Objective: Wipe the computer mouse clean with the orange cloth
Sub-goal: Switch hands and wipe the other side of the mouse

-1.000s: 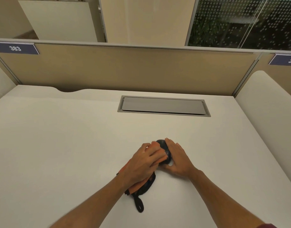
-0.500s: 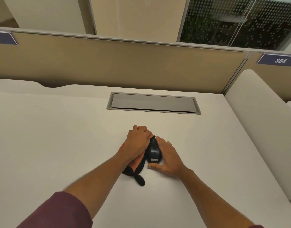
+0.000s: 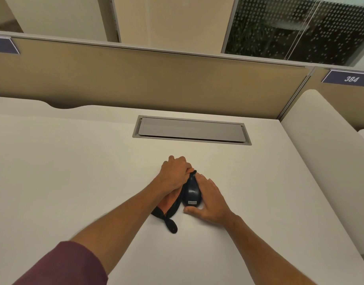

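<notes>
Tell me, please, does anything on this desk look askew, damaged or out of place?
Nothing stands out. The mouse sits intact on the desk, steadied by the right hand, while the left hand presses the orange cloth against its side.

Black mouse, orange cloth (black-edged), white desk, maroon sleeve.

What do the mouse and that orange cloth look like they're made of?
The mouse looks like hard dark plastic with a slight sheen: a soft highlight runs along its smooth back. The orange cloth seems a soft woven or microfibre fabric, matte, with a black border; it bunches under the left hand and ends in a twisted dark corner.
</notes>
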`<state>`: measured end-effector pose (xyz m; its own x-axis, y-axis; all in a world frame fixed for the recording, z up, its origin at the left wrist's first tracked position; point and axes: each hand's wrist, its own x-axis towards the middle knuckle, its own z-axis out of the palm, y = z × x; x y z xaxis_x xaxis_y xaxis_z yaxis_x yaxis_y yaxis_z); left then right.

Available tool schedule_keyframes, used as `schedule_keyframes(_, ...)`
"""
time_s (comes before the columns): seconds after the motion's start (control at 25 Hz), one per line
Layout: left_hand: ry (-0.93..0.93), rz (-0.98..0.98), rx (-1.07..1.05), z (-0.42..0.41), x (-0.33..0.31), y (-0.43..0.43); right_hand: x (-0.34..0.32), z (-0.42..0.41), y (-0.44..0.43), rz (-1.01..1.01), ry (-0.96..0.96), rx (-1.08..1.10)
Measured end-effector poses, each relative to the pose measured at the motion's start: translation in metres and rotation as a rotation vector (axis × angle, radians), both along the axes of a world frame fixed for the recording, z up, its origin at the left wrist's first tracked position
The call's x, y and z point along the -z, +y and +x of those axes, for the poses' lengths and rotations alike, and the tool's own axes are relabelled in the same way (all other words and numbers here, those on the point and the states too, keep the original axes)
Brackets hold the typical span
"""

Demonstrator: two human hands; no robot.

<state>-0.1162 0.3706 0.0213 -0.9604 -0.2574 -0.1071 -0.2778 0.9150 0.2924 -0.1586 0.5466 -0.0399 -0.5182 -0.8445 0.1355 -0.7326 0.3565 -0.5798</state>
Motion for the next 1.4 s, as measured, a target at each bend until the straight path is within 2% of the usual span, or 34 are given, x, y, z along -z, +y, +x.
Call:
schedule_keyframes(0.16, -0.035, -0.178, 0.012, -0.004, 0.000, -0.007, 0.005, 0.001, 0.002, 0.057, -0.006, 0.017)
schedule_keyframes(0.28, -0.013, -0.164, 0.044, -0.007, -0.005, -0.008, 0.004, 0.001, 0.002, 0.069, -0.015, 0.023)
schedule_keyframes(0.4, -0.029, -0.145, 0.160, -0.011, -0.010, -0.003, 0.003, 0.001, 0.000, 0.049, -0.027, 0.021)
schedule_keyframes(0.64, -0.061, -0.381, 0.384, -0.003, -0.016, -0.015, 0.006, 0.000, 0.001, 0.066, 0.003, 0.013)
schedule_keyframes(0.76, -0.083, -0.335, 0.398, 0.006, -0.019, -0.026, 0.008, -0.001, 0.002, 0.084, 0.022, 0.018)
schedule_keyframes(0.84, -0.090, -0.298, 0.329, 0.008, -0.020, -0.029, 0.009, -0.001, 0.001, 0.088, 0.019, 0.022)
schedule_keyframes(1.0, -0.080, -0.371, 0.229, 0.004, -0.020, -0.019, 0.009, 0.000, 0.001, 0.098, 0.004, 0.032)
schedule_keyframes(1.28, -0.043, -0.239, 0.491, 0.004, -0.028, -0.023, 0.006, 0.000, 0.001, 0.090, 0.006, 0.019)
schedule_keyframes(1.4, -0.030, -0.326, 0.394, 0.004, -0.029, -0.023, 0.004, 0.002, 0.001, 0.091, -0.008, 0.018)
